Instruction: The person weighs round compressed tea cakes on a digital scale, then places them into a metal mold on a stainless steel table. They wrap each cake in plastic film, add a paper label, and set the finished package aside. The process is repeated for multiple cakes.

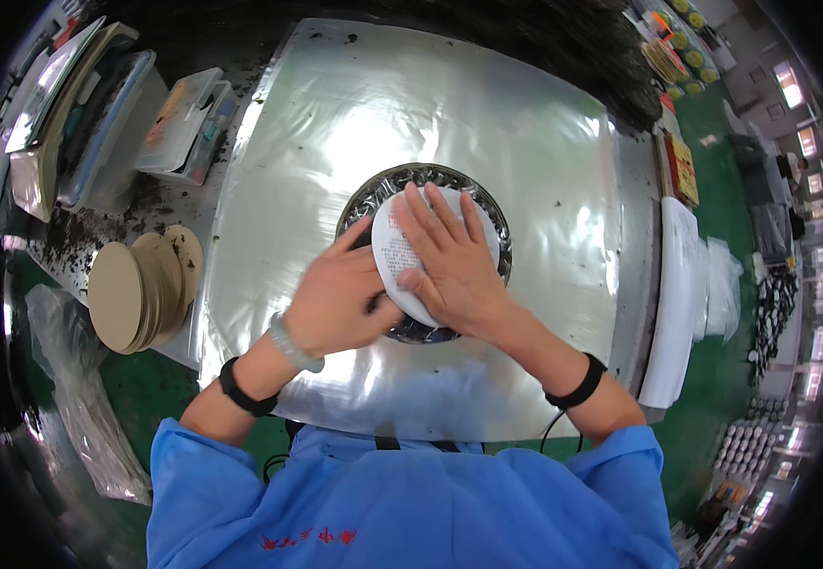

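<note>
A white round paper disc (391,257) printed with small writing lies over a round container (422,169), slightly tilted. Wrinkled black plastic film (383,193) shows inside the container's rim. My right hand (454,267) rests flat on the disc, fingers spread, holding nothing. At the disc's left edge is my left hand (340,299), its index finger reaching over the container's rim and its thumb low beside the disc. The left hand's other fingertips are hidden, so its grip on anything is unclear. Beneath the container spreads a shiny clear plastic sheet (276,235) on the table.
Round brown cardboard discs (116,299) stand stacked on the left, below clear plastic boxes (187,128). Dark crumbs (70,245) litter the table there. White sheets (671,306) lie along the right edge. Black film (582,50) covers the far side. A plastic bag (84,398) hangs at lower left.
</note>
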A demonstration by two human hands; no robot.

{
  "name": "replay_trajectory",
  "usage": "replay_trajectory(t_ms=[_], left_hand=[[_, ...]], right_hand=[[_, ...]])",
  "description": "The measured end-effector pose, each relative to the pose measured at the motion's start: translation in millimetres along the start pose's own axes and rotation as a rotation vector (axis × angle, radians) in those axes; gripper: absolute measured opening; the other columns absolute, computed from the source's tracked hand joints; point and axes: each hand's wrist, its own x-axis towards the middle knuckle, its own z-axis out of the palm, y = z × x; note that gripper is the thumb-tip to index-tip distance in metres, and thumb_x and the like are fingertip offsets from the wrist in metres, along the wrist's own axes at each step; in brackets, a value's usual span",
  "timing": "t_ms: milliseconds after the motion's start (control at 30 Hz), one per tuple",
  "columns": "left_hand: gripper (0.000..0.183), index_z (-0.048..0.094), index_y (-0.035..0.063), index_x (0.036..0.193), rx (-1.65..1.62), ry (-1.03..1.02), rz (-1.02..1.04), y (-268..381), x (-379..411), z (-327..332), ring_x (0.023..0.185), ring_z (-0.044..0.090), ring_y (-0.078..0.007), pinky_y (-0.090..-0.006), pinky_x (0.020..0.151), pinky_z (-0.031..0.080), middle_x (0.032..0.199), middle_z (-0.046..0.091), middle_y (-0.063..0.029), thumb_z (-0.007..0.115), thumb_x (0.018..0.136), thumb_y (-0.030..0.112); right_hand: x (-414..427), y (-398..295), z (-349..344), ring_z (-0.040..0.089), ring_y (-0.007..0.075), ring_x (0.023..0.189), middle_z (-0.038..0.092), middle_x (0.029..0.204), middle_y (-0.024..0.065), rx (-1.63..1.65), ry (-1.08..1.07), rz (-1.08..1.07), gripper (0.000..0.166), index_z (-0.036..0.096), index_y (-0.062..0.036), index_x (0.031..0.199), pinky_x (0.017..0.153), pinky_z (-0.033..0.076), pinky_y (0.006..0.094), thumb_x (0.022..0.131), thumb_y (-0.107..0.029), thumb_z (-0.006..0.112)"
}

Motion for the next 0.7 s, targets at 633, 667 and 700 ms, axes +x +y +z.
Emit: replay_trajectory(t_ms=[633, 667, 700], left_hand=[[0.085, 0.048, 0.0008, 0.141, -1.025, -0.184, -0.821, -48.2, 76.7, -9.8, 0.127, 0.052, -0.0287, -0.0364, 0.109, 0.039, 0.138, 0.054, -0.0204, 0.036, 0.095, 0.071], [0.082, 0.055, -0.0002, 0.134, -0.943, -0.179, -0.769, -23.0, 84.0, -16.1, 0.115, 0.059, -0.0252, -0.034, 0.102, 0.044, 0.127, 0.061, -0.0174, 0.038, 0.095, 0.07], [0.08, 0.061, -0.0011, 0.127, -0.864, -0.174, -0.721, -9.8, 87.3, -17.1, 0.102, 0.066, -0.0216, -0.0315, 0.094, 0.05, 0.116, 0.068, -0.0143, 0.039, 0.095, 0.069]], right_hand=[[-30.1, -19.3, 0.1, 0.019, 0.0369, 0.147, 0.028, 0.158, 0.0153, -0.026, 0.08, 0.014, 0.068, 0.044, -0.0295, 0.147, 0.118, 0.008, 0.0583, 0.087, -0.059, 0.057], [-36.2, -19.6, -2.4, 0.016, 0.0373, 0.148, 0.025, 0.159, 0.0148, -0.039, 0.072, 0.041, 0.068, 0.043, -0.0326, 0.148, 0.118, 0.005, 0.0595, 0.087, -0.061, 0.056], [-44.0, -21.5, -3.5, 0.014, 0.0375, 0.149, 0.024, 0.16, 0.0145, -0.034, 0.075, 0.044, 0.068, 0.043, -0.0327, 0.148, 0.118, 0.004, 0.0594, 0.087, -0.061, 0.056]])
